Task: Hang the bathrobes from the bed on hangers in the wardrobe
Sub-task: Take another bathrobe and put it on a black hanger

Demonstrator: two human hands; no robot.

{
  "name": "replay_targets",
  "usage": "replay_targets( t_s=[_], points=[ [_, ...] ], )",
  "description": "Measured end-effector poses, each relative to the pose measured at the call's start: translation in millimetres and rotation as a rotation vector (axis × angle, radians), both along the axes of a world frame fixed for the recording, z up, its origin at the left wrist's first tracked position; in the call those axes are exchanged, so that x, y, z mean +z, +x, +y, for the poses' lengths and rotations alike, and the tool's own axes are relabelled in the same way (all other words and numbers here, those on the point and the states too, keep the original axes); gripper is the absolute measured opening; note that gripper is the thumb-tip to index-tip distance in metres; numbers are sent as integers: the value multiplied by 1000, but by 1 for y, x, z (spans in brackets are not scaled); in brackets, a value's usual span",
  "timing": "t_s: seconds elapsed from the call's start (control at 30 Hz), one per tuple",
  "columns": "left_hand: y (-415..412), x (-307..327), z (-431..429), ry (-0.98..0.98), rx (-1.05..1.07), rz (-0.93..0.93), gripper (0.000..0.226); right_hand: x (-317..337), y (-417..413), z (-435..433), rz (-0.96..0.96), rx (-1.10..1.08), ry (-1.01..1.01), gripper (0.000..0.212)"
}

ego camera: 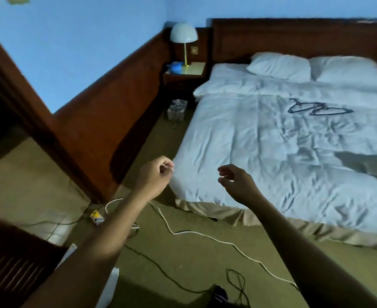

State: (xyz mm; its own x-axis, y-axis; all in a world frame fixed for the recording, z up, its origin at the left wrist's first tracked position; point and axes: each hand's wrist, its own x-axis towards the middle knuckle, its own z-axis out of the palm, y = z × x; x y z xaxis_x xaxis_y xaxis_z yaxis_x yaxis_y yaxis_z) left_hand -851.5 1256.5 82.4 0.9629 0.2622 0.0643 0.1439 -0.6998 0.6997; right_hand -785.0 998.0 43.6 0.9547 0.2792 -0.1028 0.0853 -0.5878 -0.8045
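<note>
Two dark wire hangers (pixel 318 107) lie side by side on the white bed (pixel 261 152), toward the pillows. No bathrobe shows on the bed in this view. My left hand (pixel 156 176) hovers by the bed's near left corner, fingers curled in with nothing visible in them. My right hand (pixel 236 181) floats over the bed's near edge, fingers apart and empty. The dark wooden wardrobe (pixel 49 130) stands at the left, its inside black and hidden.
A white cable (pixel 205 234) and black cords (pixel 160 270) trail over the carpet in front of the bed. A power strip (pixel 96 216) lies by the wardrobe corner. A nightstand with a lamp (pixel 184 41) and a small bin (pixel 177 108) stand beside the bed's far left.
</note>
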Motion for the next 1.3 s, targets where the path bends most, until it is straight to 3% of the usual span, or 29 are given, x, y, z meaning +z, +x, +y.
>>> replay_targets(
  t_s=[0.4,0.93,1.3],
  points=[
    [218,-19,-250,-83,-518,35,5,-11,85,-239,39,-496,-17,31],
    [402,-35,-598,-77,-1123,93,8,-10,132,-497,22,-1147,-47,31],
    [499,-42,-800,-20,-1354,148,9,-28,194,-652,85,-1403,-103,34]
  ],
)
